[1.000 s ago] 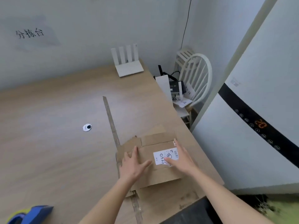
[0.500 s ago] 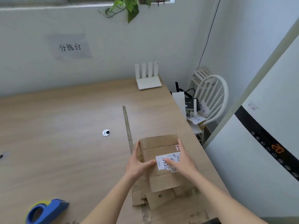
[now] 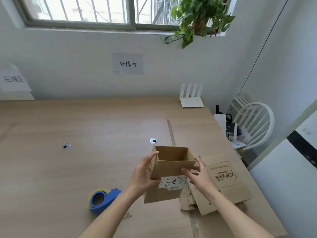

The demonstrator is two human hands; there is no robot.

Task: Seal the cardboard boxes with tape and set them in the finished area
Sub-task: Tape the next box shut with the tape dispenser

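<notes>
Both hands — left hand (image 3: 143,174) & right hand (image 3: 199,174) — grip the open box (image 3: 169,170); forming it. Next: fold flaps, grab tape dispenser (image 3: 103,200).

Packing room: wall signs (image 3: 127,64), worktable (image 3: 68,169), tape dispenser (image 3: 103,200).

Single head-worn wide-angle view, looking forward and down across light wooden desk (image 3: 85,169) toward barred window (image 3: 82,11); forearms close in foreground.
</notes>
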